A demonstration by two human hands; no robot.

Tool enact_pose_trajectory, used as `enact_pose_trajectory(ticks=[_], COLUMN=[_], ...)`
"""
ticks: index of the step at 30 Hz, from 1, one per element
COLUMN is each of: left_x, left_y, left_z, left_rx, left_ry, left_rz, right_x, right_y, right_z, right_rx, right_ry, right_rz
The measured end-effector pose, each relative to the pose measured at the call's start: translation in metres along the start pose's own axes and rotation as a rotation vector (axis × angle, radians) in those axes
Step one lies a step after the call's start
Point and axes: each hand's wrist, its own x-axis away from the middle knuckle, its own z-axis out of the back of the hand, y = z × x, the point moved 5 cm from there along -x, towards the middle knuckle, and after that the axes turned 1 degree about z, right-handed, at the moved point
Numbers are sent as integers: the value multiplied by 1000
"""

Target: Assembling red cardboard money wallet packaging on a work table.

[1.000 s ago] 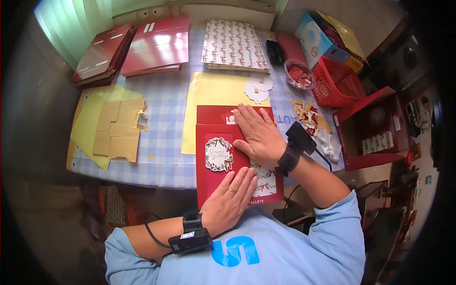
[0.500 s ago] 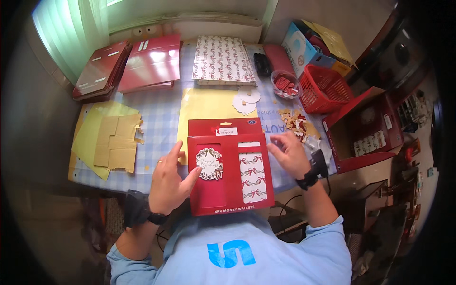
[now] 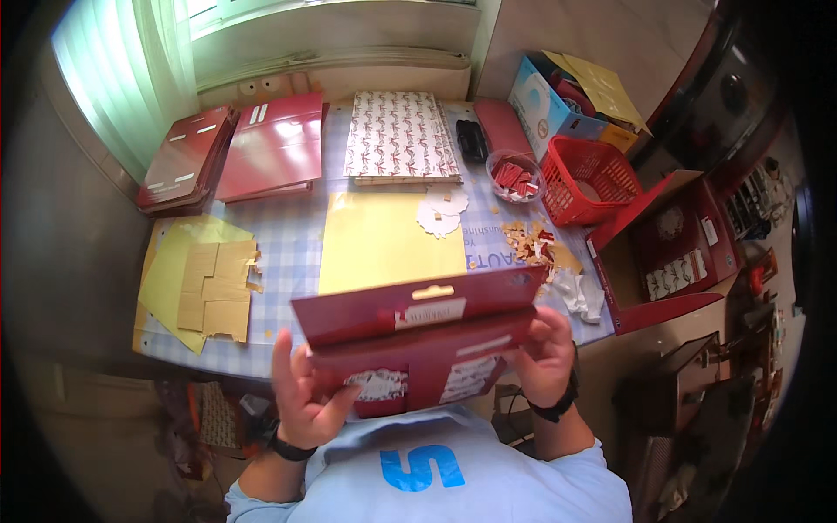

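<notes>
A dark red flat gift package [image 3: 427, 349] is lifted off the table close to my chest, its front tilted so that it looks foreshortened. It has a hanging flap with a slot along its far edge, a white wreath card at the left and a bow-patterned white panel at the right. My left hand [image 3: 309, 397] grips its left side, thumb across the front near the wreath card. At the right edge my right hand [image 3: 542, 353] holds it, the fingers partly hidden. Beyond lies a yellow sheet [image 3: 392, 240], with white scalloped wreath cutouts [image 3: 442, 212] at its right edge.
Stacked dark red folded cards [image 3: 270, 148] and patterned sheets [image 3: 401, 135] line the back. To the right are a tub of red pieces [image 3: 516, 177], a red basket [image 3: 586, 179], torn scraps [image 3: 527, 248] and an opened red carton [image 3: 676, 253]. Brown cardboard pieces [image 3: 214, 292] lie left.
Both hands have closed on the package's sides, where they were apart from it or only resting near it. The package has been raised and tilted, its flap now facing up.
</notes>
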Motion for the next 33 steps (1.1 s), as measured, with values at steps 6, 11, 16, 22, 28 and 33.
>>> enact_pose_trajectory(ticks=[6, 11, 16, 22, 28, 33], left_x=[-28, -55, -51, -58, -62, -63], left_y=[55, 56, 42, 57, 60, 64], left_z=[-2, 2, 14, 12, 10, 12], left_rx=[-228, -401, -235, -385, -416, -408], left_ry=[-65, -250, -172, -218, -294, -310], left_rz=[-104, -262, -223, -269, -256, -266], right_x=[1, -2, -8, -18, -29, -32], right_y=[-54, -43, -59, -80, -85, -88], right_z=[-8, 0, -6, -16, -21, -19], right_rx=[332, 377, 455, 707, 595, 559], right_ry=[-158, 39, -99, -328, -409, -401], right_rz=[408, 566, 681, 673, 568, 581])
